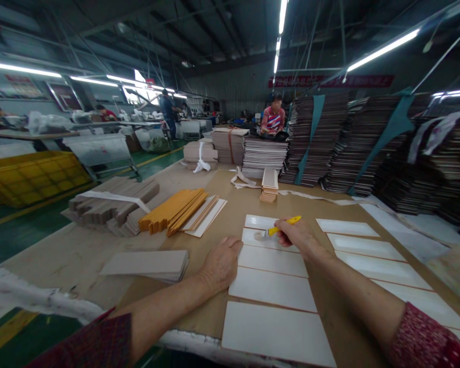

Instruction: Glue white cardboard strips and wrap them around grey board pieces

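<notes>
My right hand [293, 235] is closed round the yellow handle of a paintbrush [285, 225]. The bristles rest on a white rectangular panel [249, 237], second from the far end of a column of several panels with orange-brown edges. The farthest panel [258, 221] has a wet-looking shine. My left hand [223, 261] lies at the column's left edge, fingers stretched toward the panels and fingertips touching the edge; it grips nothing visible. The nearest panel [276, 332] lies close to the table's front edge. On the right is a second column of glossy white panels [379, 268].
Grey boards [147, 263], orange strips [174, 209] and a tied bundle of grey strips [111, 204] lie to the left. A small panel stack [269, 184] stands ahead. Tall board stacks [318, 138] line the back right. A person [274, 117] sits behind them. A yellow bin [34, 176] stands left.
</notes>
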